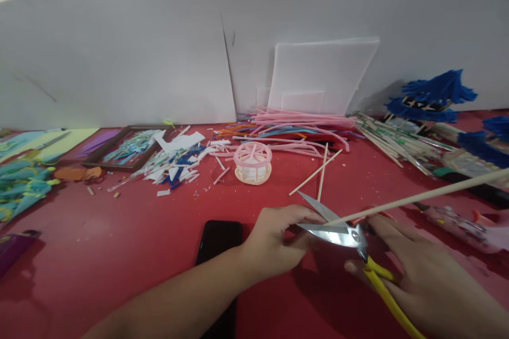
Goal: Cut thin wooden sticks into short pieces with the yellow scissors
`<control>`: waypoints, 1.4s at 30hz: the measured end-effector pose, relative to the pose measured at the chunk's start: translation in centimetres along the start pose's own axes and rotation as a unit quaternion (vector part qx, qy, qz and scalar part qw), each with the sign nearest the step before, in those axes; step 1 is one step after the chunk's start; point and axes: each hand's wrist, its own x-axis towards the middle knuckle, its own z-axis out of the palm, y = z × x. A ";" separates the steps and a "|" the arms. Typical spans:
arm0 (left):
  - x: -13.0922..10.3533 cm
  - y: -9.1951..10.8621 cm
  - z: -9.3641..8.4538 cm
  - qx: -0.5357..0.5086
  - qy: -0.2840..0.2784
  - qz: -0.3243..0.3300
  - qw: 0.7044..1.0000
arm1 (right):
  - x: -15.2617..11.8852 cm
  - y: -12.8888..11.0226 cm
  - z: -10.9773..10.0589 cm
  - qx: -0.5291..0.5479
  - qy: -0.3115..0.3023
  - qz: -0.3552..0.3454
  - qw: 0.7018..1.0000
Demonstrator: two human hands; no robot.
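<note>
My right hand [425,265] grips a pair of scissors [338,234] with metal blades and yellow handles. The blades stand apart, and a long thin wooden stick [421,198] runs between them, slanting up to the right edge. My left hand [274,235] pinches the stick's near end beside the blades; its fingertips are partly hidden. Beyond my hands, two thin sticks [316,171] lie crossed on the red table [119,254]. A small round model [253,163], with a pink wheel-like top and a pale wooden base, stands farther left.
A black phone [220,235] lies under my left forearm. Behind are pink pipe cleaners [302,119], a bundle of sticks [392,137] and white paper scraps [181,144]. Blue-roofed models [433,90] and a pink glue gun [457,228] are at right. White sheets [326,69] lean on the wall.
</note>
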 end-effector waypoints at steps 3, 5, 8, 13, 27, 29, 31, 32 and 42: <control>0.0 0.1 0.1 -0.006 0.003 -0.010 1.000 | 0.2 -0.1 0.0 0.016 -0.014 0.032 0.999; -0.1 0.1 0.2 -0.019 0.002 -0.039 0.999 | 0.0 0.0 0.2 0.020 -0.031 0.043 0.998; -0.2 0.3 0.2 -0.039 -0.008 -0.079 0.996 | -0.8 0.6 0.5 -0.002 -0.038 0.048 0.998; -0.1 0.5 0.0 -0.011 -0.009 -0.068 0.998 | -1.8 1.5 0.7 0.004 -0.149 0.085 0.985; -0.5 0.8 0.3 -0.022 -0.100 -0.105 0.989 | -0.5 0.4 0.7 -0.002 -0.065 0.030 0.997; -0.4 1.0 0.2 -0.020 -0.101 -0.097 0.990 | -0.5 0.2 0.5 -0.001 -0.036 0.006 0.999; -0.2 1.2 0.1 -0.033 -0.121 -0.118 0.985 | -0.5 0.1 0.5 -0.005 -0.014 -0.016 1.000; -0.2 1.2 0.0 -0.044 -0.131 -0.134 0.981 | -0.5 0.1 0.5 -0.007 -0.008 -0.021 1.000; -0.3 0.7 -0.2 -0.008 -0.166 -0.066 0.984 | -1.0 0.2 1.0 -0.017 -0.024 -0.002 1.000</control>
